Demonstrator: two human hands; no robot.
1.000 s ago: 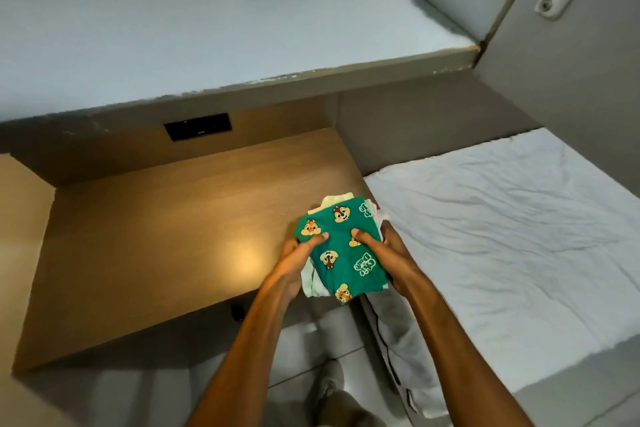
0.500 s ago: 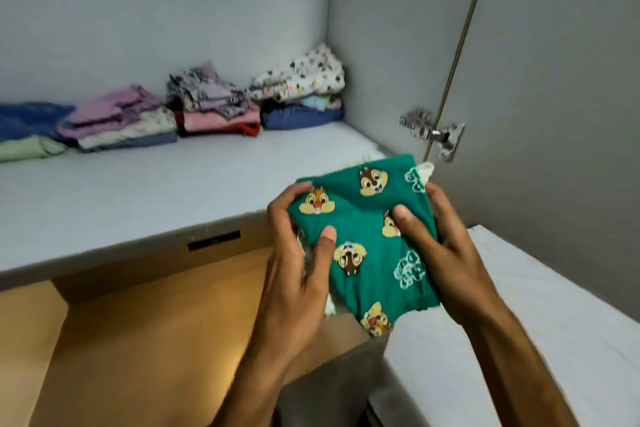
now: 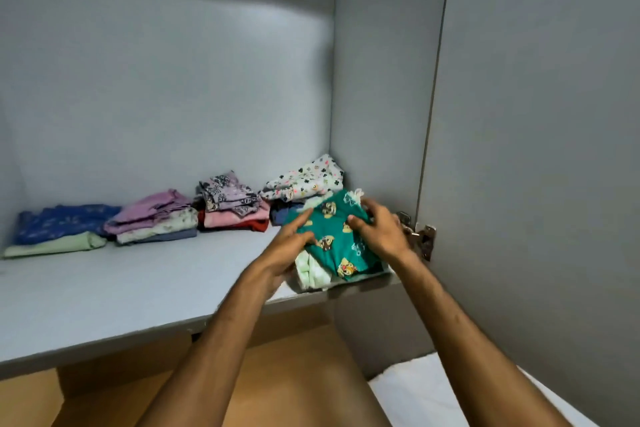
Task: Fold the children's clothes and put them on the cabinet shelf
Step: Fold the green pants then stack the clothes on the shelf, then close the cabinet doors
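Note:
A folded green garment (image 3: 337, 241) printed with cartoon chipmunks sits on pale green and white folded pieces (image 3: 311, 272). The bundle is at the right front corner of the grey cabinet shelf (image 3: 121, 288). My left hand (image 3: 289, 246) grips the bundle's left side with the thumb on top. My right hand (image 3: 377, 230) holds its right side, fingers over the top. Whether the bundle rests fully on the shelf is unclear.
Several stacks of folded clothes line the shelf's back: blue and green (image 3: 59, 230), purple and floral (image 3: 156, 218), purple over pink and red (image 3: 232, 206), white clover print (image 3: 306, 178). A metal hinge (image 3: 420, 236) and open door (image 3: 536, 149) stand right. Below lie a wooden drawer (image 3: 294, 374) and white bedding (image 3: 433, 392).
Both hands have carried the green bundle up from the wooden drawer and forward onto the shelf's right front corner. My view has risen from the drawer to the shelf.

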